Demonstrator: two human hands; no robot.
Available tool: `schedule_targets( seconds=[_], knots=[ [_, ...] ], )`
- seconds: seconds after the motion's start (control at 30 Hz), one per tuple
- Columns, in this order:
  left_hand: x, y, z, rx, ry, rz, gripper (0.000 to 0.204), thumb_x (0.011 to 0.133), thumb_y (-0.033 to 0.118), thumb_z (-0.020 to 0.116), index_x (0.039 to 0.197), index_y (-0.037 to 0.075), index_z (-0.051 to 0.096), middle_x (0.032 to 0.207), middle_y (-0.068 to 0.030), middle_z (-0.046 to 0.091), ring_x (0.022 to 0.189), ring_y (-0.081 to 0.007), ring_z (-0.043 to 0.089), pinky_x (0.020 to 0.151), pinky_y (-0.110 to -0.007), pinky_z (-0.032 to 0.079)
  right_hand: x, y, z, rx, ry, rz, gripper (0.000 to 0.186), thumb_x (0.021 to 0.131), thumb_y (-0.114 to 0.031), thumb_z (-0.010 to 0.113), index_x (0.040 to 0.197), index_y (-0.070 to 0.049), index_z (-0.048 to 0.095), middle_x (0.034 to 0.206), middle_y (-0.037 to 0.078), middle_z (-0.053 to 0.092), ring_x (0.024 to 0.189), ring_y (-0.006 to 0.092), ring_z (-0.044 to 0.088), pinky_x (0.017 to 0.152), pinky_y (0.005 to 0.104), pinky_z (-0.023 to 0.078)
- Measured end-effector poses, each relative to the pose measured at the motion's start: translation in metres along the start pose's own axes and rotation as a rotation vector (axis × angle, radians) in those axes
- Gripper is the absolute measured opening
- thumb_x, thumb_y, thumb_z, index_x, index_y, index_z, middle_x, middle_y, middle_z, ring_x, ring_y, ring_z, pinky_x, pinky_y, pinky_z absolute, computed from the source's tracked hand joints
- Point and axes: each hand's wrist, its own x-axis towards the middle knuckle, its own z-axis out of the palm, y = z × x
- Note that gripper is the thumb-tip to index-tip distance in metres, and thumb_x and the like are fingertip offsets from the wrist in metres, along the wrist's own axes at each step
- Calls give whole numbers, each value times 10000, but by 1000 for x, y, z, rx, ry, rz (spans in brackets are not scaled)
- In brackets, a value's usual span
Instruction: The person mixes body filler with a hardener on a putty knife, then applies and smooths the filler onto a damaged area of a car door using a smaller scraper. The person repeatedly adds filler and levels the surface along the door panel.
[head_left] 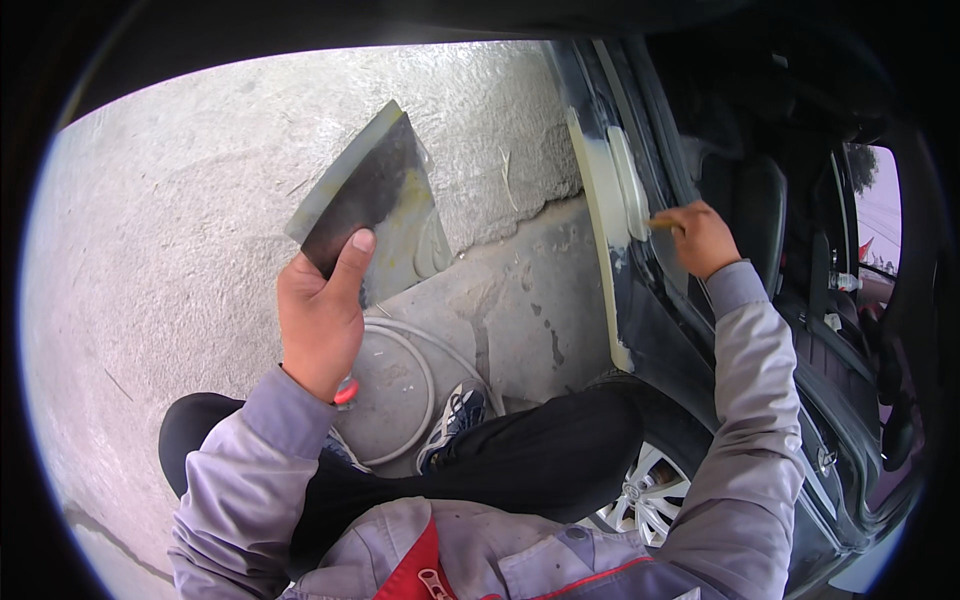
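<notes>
My left hand [322, 318] grips a flat putty board [352, 205] by its lower edge, thumb on top. The board is tilted, dark in the middle, with smears of greyish-yellow paste [425, 240] on its right side. My right hand [704, 242] pinches a small yellowish-brown spreader [661, 223], only partly visible between the fingers. Its tip meets a pale strip of filler [628, 185] on the sill of a dark car [650, 300]. A band of cream-coloured filler [603, 200] runs alongside on the sill's outer face.
A pale hose [428, 385] loops on the concrete ground by my shoe [460, 420]. Near my left wrist shows a red ring-like piece [346, 391]. The car's silver wheel [650, 495] is by my right knee; a dark seat [768, 215] stands inside the open doorway.
</notes>
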Motion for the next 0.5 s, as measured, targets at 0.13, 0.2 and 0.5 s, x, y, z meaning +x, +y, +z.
schedule_targets(
  seconds=[0.13,0.2,0.5],
  knots=[
    [-2,1,0,30,-1,-21,251,1022,156,679,1182,-36,699,1078,13,713,945,-46,574,850,-224,461,33,6,5,84,218,-17,307,905,-14,578,1126,-95,775,1002,144,752,1028,354,649,936,436,534],
    [-3,1,1,47,10,-4,252,1022,157,679,1180,-38,699,1070,16,712,939,-45,571,844,-225,460,57,8,11,57,274,-60,309,920,-21,569,1134,-106,776,1026,136,756,1032,344,650,942,439,533],
    [-3,-2,0,13,50,14,237,1019,157,688,1166,-28,705,1062,13,711,934,-48,569,840,-229,461,126,12,15,4,321,-45,355,927,-32,576,1211,-148,754,1052,174,716,1024,361,652,962,439,524]
  ],
)
